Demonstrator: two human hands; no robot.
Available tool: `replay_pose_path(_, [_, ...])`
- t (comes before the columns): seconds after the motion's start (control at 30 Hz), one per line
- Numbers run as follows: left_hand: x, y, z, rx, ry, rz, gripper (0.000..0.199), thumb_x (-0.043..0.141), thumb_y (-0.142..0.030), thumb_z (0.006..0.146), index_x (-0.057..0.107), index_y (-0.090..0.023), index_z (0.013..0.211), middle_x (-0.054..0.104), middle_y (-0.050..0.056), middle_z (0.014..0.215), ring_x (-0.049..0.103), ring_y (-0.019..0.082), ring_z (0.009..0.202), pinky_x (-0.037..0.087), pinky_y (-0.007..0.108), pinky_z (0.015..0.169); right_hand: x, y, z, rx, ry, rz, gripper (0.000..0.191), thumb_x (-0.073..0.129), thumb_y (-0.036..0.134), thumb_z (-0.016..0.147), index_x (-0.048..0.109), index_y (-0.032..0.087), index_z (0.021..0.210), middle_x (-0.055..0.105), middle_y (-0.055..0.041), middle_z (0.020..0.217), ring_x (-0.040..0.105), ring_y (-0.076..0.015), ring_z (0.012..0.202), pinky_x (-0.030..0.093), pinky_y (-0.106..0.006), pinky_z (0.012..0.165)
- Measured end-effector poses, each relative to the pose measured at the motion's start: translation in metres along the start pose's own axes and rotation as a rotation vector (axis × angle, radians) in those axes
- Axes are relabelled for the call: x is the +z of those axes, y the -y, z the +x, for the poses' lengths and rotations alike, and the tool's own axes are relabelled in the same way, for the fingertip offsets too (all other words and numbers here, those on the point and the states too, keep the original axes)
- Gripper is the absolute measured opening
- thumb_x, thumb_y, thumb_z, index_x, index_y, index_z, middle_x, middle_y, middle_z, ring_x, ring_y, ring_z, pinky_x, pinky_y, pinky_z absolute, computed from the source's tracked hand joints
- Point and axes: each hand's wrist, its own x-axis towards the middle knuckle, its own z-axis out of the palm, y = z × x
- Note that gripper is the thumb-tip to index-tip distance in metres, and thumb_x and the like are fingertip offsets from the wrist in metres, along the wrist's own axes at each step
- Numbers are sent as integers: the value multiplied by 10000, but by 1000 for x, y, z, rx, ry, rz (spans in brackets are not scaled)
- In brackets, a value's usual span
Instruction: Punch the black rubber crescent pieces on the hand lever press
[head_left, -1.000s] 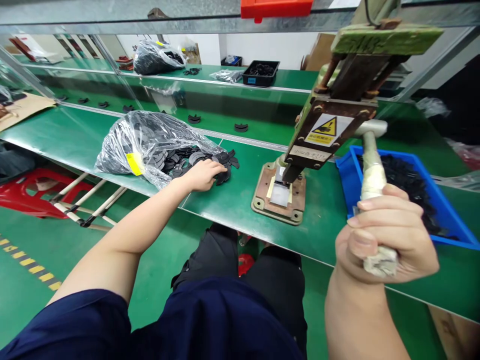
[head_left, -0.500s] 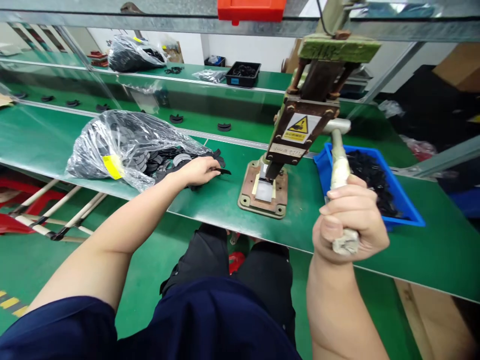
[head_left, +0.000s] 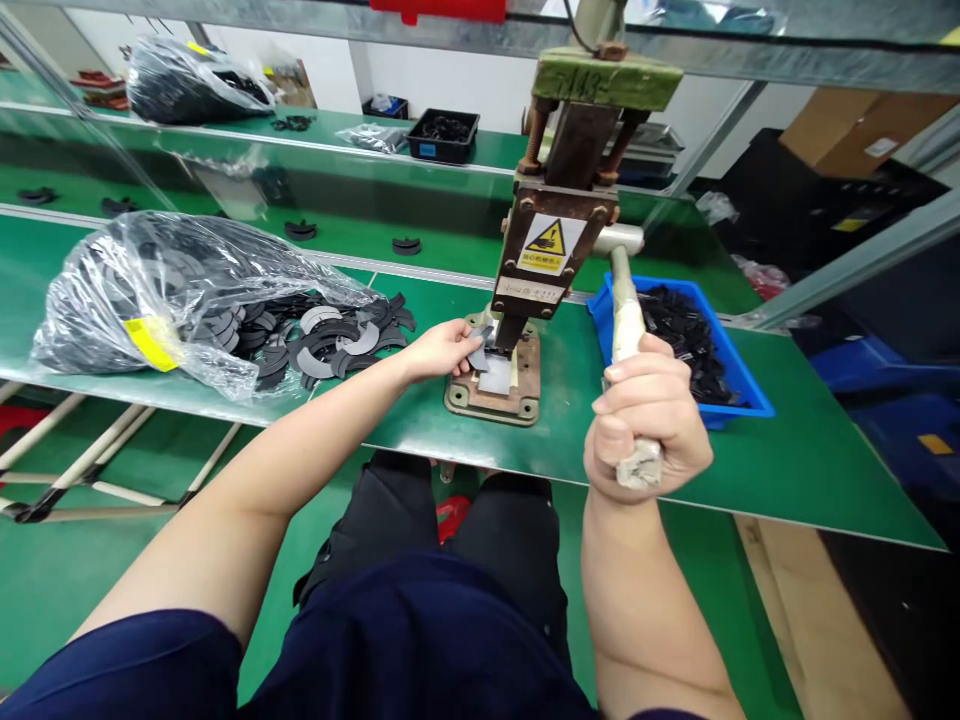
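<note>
Between the fingers of my left hand (head_left: 444,350) is a dark curved piece (head_left: 480,350), held at the base plate (head_left: 491,402) of a hand press (head_left: 556,215), just left of its ram. My right hand (head_left: 651,415) is wrapped around the taped lever handle (head_left: 627,305) of that press. Left of the press, a clear plastic bag (head_left: 187,260) lies on its side, with many loose curved pieces (head_left: 322,345) spilling from its mouth onto the bench. A small metal plate (head_left: 495,376) sits on the press base under the ram.
A blue bin (head_left: 739,385) of black parts stands right of the press. Spaced curved parts (head_left: 406,246) lie on the green strip behind the bench (head_left: 810,440). Farther back are a black tray (head_left: 444,135) and another filled bag (head_left: 191,85). A metal rail crosses overhead.
My left hand has moved right from the pile to the press base, bringing a curved piece along. My right hand still grips the lever handle. The view has shifted to the right.
</note>
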Motion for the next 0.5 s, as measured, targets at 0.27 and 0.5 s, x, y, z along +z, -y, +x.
replay_pose_path(0.27, [3, -10, 18, -38, 96, 49, 336, 831, -403, 925, 573, -187, 912, 633, -17, 588, 597, 107, 480, 441, 192, 472, 0, -1, 0, 0, -18, 33, 276, 711, 307, 888, 539, 226, 687, 639, 65, 680, 682, -150, 851, 524, -550, 1104])
replay_pose_path(0.5, [6, -27, 27, -164, 176, 82, 242, 821, -233, 907, 624, -194, 1043, 619, -36, 636, 592, 101, 468, 466, 189, 465, 3, 0, -1, 7, -40, 0, 318, 682, 355, 919, 509, 241, 678, 598, 78, 656, 682, -139, 830, 558, -540, 1078])
